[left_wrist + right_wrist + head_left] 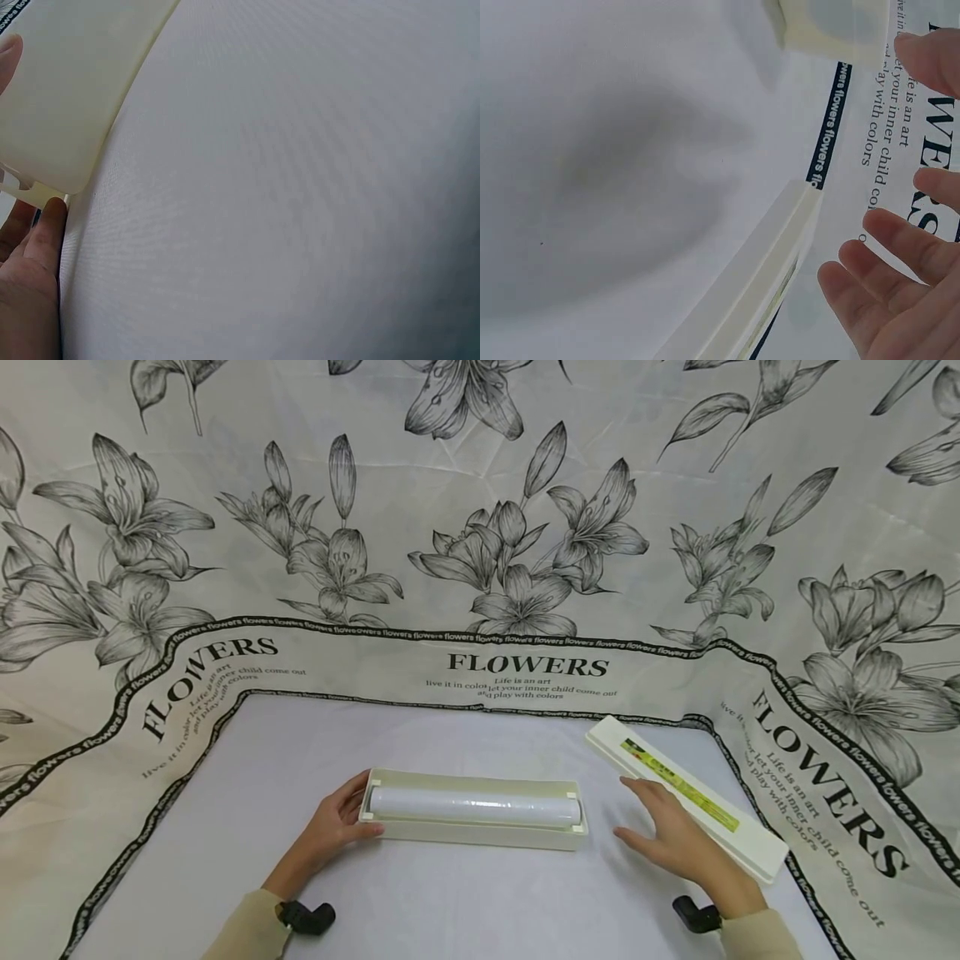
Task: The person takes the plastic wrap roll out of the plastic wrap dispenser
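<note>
A long cream plastic wrap box (480, 836) lies uncovered on the table, with a shiny whitish roll (476, 808) inside. My left hand (330, 827) grips the box's left end, thumb at the front side and fingers around the far corner. In the left wrist view, the box wall (67, 82) fills the upper left corner. My right hand (675, 839) hovers with spread fingers between the box and its lid (680, 785), holding nothing. That lid, bearing a yellow-green label, lies slantwise at the right. The right wrist view shows the box's end (836, 30) apart from the fingers.
A white cloth (480, 902) covers the table. Behind and at the sides rises a curtain (480, 602) printed with black lilies and the word FLOWERS. The lid lies close to its dark border at the right.
</note>
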The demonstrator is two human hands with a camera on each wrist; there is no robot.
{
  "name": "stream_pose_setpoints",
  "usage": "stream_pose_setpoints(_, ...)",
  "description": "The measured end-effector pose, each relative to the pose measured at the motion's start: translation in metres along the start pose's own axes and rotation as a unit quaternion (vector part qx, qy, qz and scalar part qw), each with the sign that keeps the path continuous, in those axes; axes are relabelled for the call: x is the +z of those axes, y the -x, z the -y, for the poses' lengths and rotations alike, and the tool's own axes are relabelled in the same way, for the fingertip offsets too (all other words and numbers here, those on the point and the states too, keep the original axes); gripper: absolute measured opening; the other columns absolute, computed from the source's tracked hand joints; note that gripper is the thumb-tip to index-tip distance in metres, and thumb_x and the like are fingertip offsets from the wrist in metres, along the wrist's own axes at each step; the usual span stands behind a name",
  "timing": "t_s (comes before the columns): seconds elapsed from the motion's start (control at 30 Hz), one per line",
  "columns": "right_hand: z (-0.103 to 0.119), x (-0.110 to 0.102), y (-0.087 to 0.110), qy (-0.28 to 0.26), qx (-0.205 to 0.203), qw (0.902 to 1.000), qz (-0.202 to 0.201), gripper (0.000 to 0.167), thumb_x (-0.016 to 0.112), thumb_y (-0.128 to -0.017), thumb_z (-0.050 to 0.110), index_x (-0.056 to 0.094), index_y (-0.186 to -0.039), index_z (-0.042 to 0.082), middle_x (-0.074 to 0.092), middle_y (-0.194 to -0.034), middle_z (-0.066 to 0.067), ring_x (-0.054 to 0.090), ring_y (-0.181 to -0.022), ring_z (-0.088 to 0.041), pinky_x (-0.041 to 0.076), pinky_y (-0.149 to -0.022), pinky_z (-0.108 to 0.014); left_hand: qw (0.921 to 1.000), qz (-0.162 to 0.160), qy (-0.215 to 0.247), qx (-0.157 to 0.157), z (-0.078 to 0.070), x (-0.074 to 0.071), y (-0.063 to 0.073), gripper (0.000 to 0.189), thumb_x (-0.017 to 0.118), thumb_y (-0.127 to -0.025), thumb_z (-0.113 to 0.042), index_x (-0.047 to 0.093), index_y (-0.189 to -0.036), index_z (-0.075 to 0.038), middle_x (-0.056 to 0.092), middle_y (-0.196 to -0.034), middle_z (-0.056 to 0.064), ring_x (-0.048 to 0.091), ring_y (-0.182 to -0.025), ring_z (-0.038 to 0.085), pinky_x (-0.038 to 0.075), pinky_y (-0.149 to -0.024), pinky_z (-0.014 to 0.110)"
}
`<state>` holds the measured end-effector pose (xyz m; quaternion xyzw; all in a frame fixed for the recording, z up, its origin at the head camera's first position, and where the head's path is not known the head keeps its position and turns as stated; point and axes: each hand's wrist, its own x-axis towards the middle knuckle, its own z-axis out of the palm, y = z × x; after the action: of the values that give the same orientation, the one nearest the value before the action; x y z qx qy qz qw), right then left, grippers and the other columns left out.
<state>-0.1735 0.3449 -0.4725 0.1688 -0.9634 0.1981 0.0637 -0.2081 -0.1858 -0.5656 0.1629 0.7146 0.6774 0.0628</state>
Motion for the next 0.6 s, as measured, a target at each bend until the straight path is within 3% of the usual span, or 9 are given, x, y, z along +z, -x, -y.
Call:
stream_pose_setpoints(0.33, 0.022, 0.004, -0.014, -0.002, -0.029, 0.9995, 0.015, 0.075, 0.079, -0.091, 0.033, 0.046, -0.151, 0.004, 0.054, -0.145, -0.022, 0.052, -0.134, -0.043, 0.048, -0.106, -0.064, 1.0, 0.001, -0.001, -0.001, 0.004, -0.002, 0.001, 0.098, 0.084, -0.082, -0.003, 0.026, -0.16, 0.002, 0.032, -0.163, 0.027, 0.047, -0.132, -0.009, 0.043, -0.107, 0.011)
stream_pose_setpoints(0.6, 0.038, 0.011, -0.024, -0.017, -0.065, 0.9974, 0.025, 0.069, 0.079, -0.092, 0.029, 0.049, -0.15, 0.004, 0.057, -0.143, -0.016, 0.057, -0.131, -0.037, 0.051, -0.106, -0.058, 1.0, 0.0, -0.008, 0.002, 0.003, -0.001, 0.001, 0.097, 0.084, -0.082, -0.004, 0.027, -0.16, 0.001, 0.033, -0.163, 0.026, 0.045, -0.143, 0.011, 0.043, -0.107, 0.011)
